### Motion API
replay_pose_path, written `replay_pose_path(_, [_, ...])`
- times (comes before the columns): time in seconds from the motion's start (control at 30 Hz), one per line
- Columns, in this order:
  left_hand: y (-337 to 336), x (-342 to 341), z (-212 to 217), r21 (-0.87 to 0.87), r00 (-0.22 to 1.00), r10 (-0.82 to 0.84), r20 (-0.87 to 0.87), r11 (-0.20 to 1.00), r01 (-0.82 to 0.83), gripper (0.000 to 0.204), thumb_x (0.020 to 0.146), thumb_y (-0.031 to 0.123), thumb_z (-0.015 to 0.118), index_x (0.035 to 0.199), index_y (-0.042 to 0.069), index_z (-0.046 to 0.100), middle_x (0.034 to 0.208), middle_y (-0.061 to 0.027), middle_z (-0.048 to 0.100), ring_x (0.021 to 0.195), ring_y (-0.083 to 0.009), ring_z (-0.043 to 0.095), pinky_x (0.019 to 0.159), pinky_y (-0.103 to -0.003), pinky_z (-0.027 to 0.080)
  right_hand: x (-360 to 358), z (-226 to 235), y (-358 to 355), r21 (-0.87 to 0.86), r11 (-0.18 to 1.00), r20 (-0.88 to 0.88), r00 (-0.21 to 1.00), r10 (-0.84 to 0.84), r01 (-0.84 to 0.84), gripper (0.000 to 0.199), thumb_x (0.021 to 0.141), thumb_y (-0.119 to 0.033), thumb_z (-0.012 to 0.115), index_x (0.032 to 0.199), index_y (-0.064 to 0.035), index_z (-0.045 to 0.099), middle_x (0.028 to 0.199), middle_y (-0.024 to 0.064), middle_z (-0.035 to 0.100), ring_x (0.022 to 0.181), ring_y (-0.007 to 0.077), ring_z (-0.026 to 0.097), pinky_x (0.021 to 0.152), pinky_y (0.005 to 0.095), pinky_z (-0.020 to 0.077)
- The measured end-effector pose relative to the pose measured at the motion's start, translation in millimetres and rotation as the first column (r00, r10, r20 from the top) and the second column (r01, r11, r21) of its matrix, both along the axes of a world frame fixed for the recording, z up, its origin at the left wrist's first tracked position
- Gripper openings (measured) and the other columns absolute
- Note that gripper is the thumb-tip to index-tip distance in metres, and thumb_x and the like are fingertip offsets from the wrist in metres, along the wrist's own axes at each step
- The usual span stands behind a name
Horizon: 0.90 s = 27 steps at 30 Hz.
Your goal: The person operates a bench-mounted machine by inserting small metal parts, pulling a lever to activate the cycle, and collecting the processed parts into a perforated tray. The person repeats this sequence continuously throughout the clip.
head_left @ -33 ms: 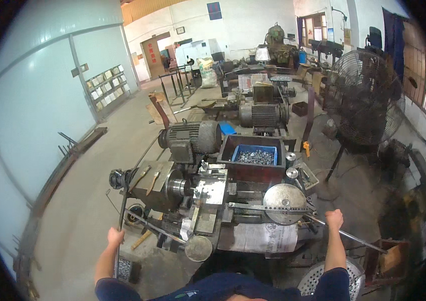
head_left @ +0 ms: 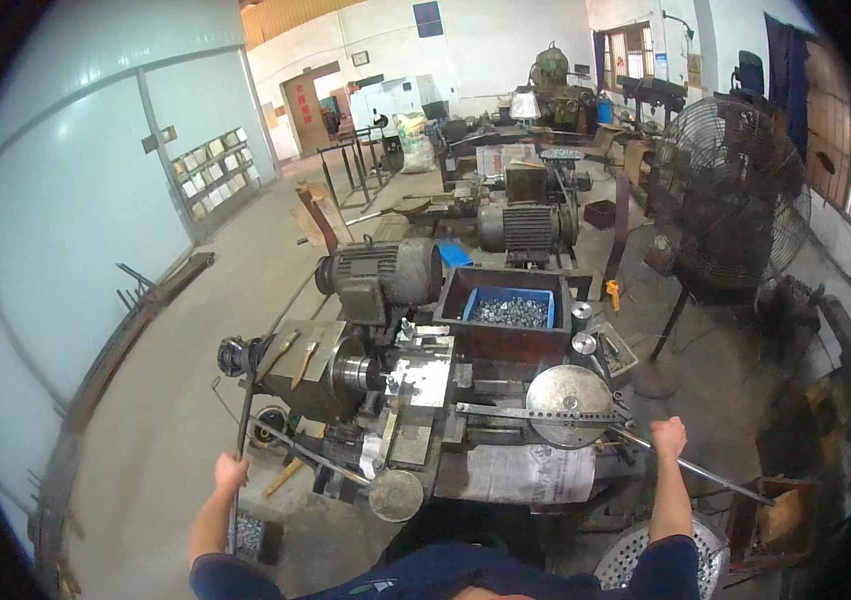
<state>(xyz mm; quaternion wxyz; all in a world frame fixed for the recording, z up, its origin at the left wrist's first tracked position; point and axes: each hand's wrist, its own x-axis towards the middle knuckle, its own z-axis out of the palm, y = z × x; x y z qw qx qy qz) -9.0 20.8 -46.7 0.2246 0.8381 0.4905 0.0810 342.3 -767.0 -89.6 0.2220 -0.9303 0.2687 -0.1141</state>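
Note:
My left hand (head_left: pixel 231 470) is closed around a long dark lever (head_left: pixel 243 420) at the left of a small metal lathe. My right hand (head_left: pixel 667 437) is closed at a shiny metal rod (head_left: pixel 715 478), which slopes down right from a round metal disc (head_left: pixel 557 382). A flat bar with a row of holes (head_left: pixel 505 411) crosses that disc. Between my hands are the lathe's spindle (head_left: pixel 353 373), a bright slide block (head_left: pixel 422 378) and a smaller round plate (head_left: pixel 396 496). The fingers' undersides are hidden.
Behind the slide, a brown box (head_left: pixel 515 345) holds a blue tray (head_left: pixel 472 294) of small metal parts. Two brushes (head_left: pixel 305 364) lie on the headstock. A motor (head_left: pixel 383 272) stands beyond it. A large fan (head_left: pixel 730 190), a perforated basin (head_left: pixel 625 567) and a box (head_left: pixel 805 540) are at right.

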Motion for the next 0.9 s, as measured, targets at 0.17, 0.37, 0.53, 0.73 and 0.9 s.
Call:
replay_pose_path(0.17, [6.0, -3.2, -3.8, -0.002, 1.0, 0.02, -0.012, 1.0, -0.02, 0.022, 0.072, 0.019, 0.055, 0.066, -0.001, 0.061, 0.049, -0.0118, 0.058, 0.044, -0.0215, 0.06, 0.052, -0.032, 0.051, -3.2, 10.3, 7.5, 0.031, 0.997, -0.013, 0.997, 0.073, -0.072, 0.032, 0.058, -0.024, 0.062, 0.076, 0.0024, 0.061, 0.088, 0.0259, 0.061, 0.087, 0.0412, 0.059, 0.078, 0.0462, 0.0468])
replay_pose_path(0.37, [-2.6, 5.5, -5.8, 0.102, 0.994, 0.106, -0.007, 0.989, -0.105, 0.019, 0.07, 0.017, 0.055, 0.068, 0.0, 0.061, 0.052, -0.0122, 0.058, 0.045, -0.0228, 0.06, 0.052, -0.033, 0.051, 6.7, -14.0, -10.9, -0.059, 0.966, -0.097, 0.964, 0.246, -0.252, 0.036, 0.057, -0.025, 0.061, 0.083, 0.0007, 0.065, 0.09, 0.0243, 0.062, 0.089, 0.0386, 0.059, 0.08, 0.0444, 0.0467])
replay_pose_path(0.53, [-7.2, 2.5, 2.8, 0.164, 0.983, 0.141, -0.114, 0.979, -0.121, 0.019, 0.068, 0.018, 0.055, 0.072, 0.001, 0.063, 0.055, -0.0142, 0.059, 0.051, -0.0264, 0.061, 0.058, -0.037, 0.051, 4.9, -5.4, 1.5, 0.055, 0.982, -0.045, 0.982, 0.182, -0.179, 0.042, 0.056, -0.025, 0.06, 0.094, -0.0085, 0.068, 0.093, 0.0159, 0.065, 0.091, 0.0342, 0.06, 0.086, 0.0386, 0.0455])
replay_pose_path(0.73, [-0.4, 15.3, -12.1, 0.28, 0.99, 0.081, -0.117, 0.959, -0.045, 0.021, 0.069, 0.018, 0.055, 0.068, -0.002, 0.059, 0.056, -0.0154, 0.059, 0.052, -0.028, 0.06, 0.056, -0.037, 0.051, 0.3, -0.5, -5.7, 0.039, 0.988, 0.002, 0.988, 0.152, -0.152, 0.034, 0.053, -0.024, 0.058, 0.08, -0.0065, 0.07, 0.082, 0.0208, 0.063, 0.082, 0.0372, 0.061, 0.08, 0.0396, 0.0475])
replay_pose_path(0.9, [20.6, -14.5, -24.0, 0.273, 0.981, 0.159, -0.107, 0.954, -0.125, 0.029, 0.068, 0.024, 0.056, 0.079, -0.003, 0.062, 0.071, -0.0198, 0.061, 0.069, -0.035, 0.061, 0.066, -0.042, 0.05, -4.9, 19.3, 12.2, 0.088, 0.974, 0.002, 0.978, 0.207, -0.207, 0.03, 0.054, -0.023, 0.058, 0.073, -0.0024, 0.068, 0.076, 0.0237, 0.062, 0.078, 0.0392, 0.061, 0.076, 0.041, 0.0486])
